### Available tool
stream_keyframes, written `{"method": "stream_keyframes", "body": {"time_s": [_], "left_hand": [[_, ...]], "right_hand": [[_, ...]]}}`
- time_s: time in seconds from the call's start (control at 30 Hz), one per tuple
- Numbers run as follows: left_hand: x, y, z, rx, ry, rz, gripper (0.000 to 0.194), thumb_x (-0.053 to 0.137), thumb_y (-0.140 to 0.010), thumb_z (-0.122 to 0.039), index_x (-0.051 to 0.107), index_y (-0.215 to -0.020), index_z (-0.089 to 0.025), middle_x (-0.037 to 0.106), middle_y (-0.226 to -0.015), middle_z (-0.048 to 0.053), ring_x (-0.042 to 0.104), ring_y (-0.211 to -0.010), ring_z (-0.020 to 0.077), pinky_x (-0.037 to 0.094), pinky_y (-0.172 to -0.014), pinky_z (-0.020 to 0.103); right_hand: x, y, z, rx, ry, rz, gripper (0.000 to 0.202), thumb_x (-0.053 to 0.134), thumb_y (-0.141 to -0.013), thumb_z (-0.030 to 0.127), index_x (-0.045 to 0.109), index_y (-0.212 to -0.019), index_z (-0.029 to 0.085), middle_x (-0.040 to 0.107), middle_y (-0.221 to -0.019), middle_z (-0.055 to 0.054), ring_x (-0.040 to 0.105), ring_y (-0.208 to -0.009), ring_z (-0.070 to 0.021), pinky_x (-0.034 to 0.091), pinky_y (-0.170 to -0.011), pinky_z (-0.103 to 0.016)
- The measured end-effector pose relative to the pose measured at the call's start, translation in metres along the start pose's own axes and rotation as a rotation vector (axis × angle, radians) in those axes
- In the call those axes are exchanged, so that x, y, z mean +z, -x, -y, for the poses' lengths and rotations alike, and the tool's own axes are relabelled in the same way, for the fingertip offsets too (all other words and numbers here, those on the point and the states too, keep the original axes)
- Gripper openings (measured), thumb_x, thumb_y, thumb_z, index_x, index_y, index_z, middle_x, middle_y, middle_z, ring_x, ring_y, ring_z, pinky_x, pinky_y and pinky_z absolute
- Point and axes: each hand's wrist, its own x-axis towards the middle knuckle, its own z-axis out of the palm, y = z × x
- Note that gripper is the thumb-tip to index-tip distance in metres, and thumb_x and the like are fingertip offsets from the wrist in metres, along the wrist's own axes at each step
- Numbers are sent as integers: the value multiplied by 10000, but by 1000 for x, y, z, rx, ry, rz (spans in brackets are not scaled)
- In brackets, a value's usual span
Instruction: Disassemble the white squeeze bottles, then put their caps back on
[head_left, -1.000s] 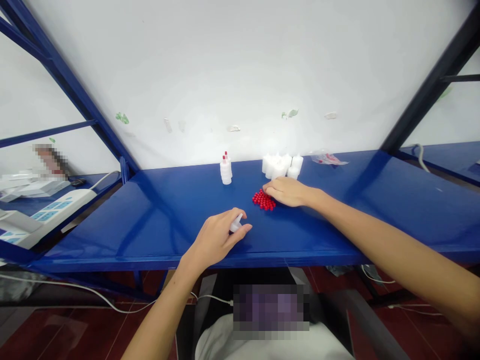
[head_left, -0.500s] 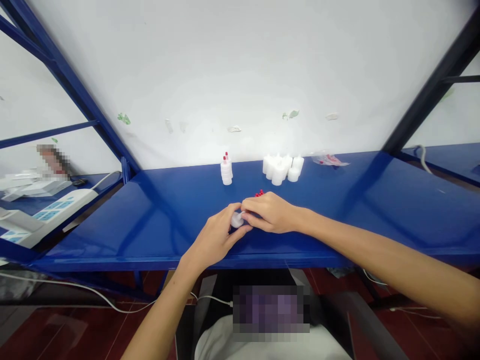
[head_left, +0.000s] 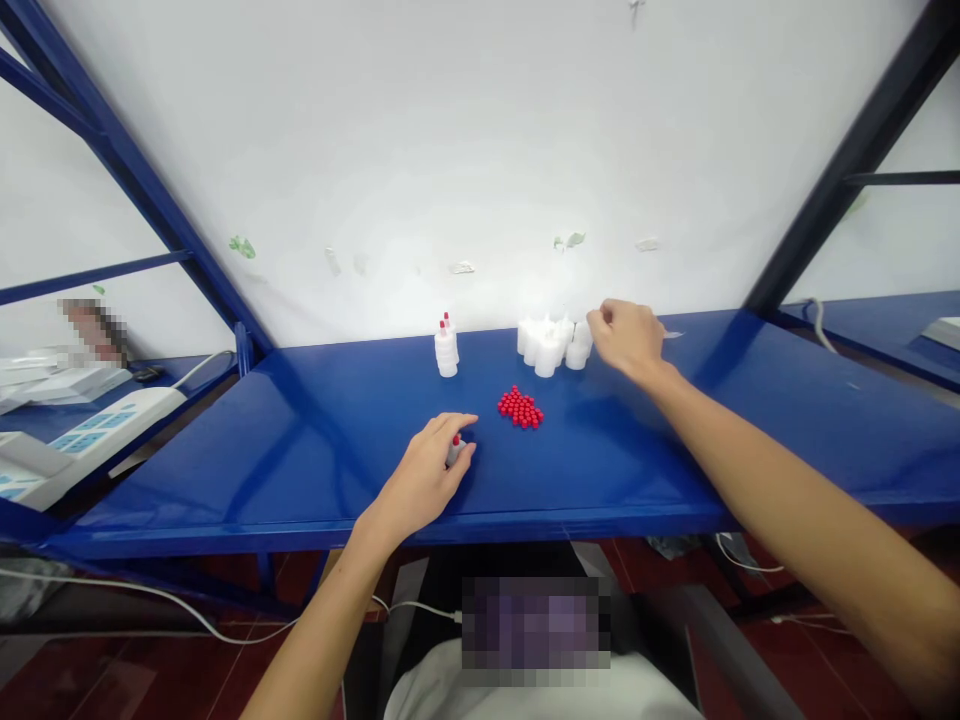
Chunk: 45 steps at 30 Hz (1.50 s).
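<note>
My left hand (head_left: 429, 470) is curled around a small white bottle with a red tip (head_left: 454, 453), low over the front half of the blue table. Off to the right, my right hand (head_left: 628, 335) is raised beside a cluster of white bottles (head_left: 547, 345), its fingers bent toward them; what its fingertips hold, if anything, is hidden. Several small red caps (head_left: 520, 408) lie in a loose patch between my hands. Two or more white bottles with red tips (head_left: 446, 350) stand upright at the back, left of the cluster.
The blue table (head_left: 337, 400) backs onto a white wall (head_left: 420, 150). Blue metal posts rise at both sides. On the left stand a white power strip (head_left: 90, 440) and white boxes (head_left: 67, 380). Behind my right hand a bit of clear plastic (head_left: 673, 335) shows.
My right hand has left the bottle in my left hand and moved right, to the white cluster. A red tip now shows on the held bottle, and the red caps are uncovered.
</note>
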Motion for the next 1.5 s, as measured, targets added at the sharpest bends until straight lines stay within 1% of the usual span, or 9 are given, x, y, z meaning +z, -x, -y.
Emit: {"method": "stream_keyframes", "body": {"time_s": [0.2,0.4,0.6,0.8,0.87,1.03,1.1,1.23,1.5], "left_hand": [[2,-1,0,-84,-108,-38,399,520,-961,-494,617,-1228,-214,611,-1318,80,497,-1270,262,398,-1048,430],[-1,1,-12,-145,-222,-185,325,543,-945,-463,627,-1161,-235,681,-1034,29,623,-824,179,367,-903,424],[-2,-1,-15,-189,-94,-275,239,575,-906,-414,638,-957,-188,668,-794,-8,603,-606,132,435,-843,382],[-2,1,-14,-157,-140,-242,266,527,-934,-403,664,-860,-187,678,-803,26,630,-762,184,435,-843,386],[-3,2,-15,-136,-191,-218,306,500,-951,-413,692,-850,-197,689,-868,43,623,-859,214,417,-857,405],[-2,3,-14,-95,-249,-187,330,550,-916,-484,719,-888,-201,682,-905,54,608,-915,245,411,-864,426],[-1,3,-13,-72,-212,-154,312,553,-916,-460,705,-913,-187,671,-884,58,621,-873,224,440,-818,382],[0,3,-11,-26,-202,-115,262,608,-885,-438,664,-932,-187,665,-897,57,616,-855,216,466,-763,342],[-1,1,-10,-60,-155,-45,256,588,-923,-444,662,-1030,-225,695,-919,30,605,-856,214,460,-761,342]], "right_hand": [[10,-1,1,-32,58,103,351,408,-871,350,712,-859,174,725,-884,-170,621,-809,-302,372,-644,-356],[0,-5,-6,1,125,161,373,413,-874,368,713,-988,179,721,-977,-181,634,-872,-319,428,-693,-380],[-17,-2,-5,-119,331,555,433,530,-813,581,704,-786,185,714,-919,-182,653,-882,-360,448,-734,-450],[-30,9,5,-381,118,985,179,635,-749,353,616,-651,205,693,-736,-66,634,-671,-220,441,-628,-339],[-34,10,8,-420,48,934,161,588,-780,327,619,-679,205,687,-725,-49,618,-657,-199,426,-619,-320],[-32,4,11,-360,-87,300,244,483,-867,338,670,-863,181,706,-835,-82,622,-757,-226,412,-683,-330],[-27,2,9,-339,-145,154,281,485,-886,358,668,-973,163,714,-923,-110,624,-780,-235,419,-713,-340],[-15,0,3,-290,-211,71,353,475,-916,396,627,-1120,151,705,-1001,-137,633,-805,-252,438,-753,-364],[7,-6,-10,-248,-122,36,331,510,-888,391,715,-979,148,660,-1022,-147,617,-888,-268,435,-838,-385]]}}
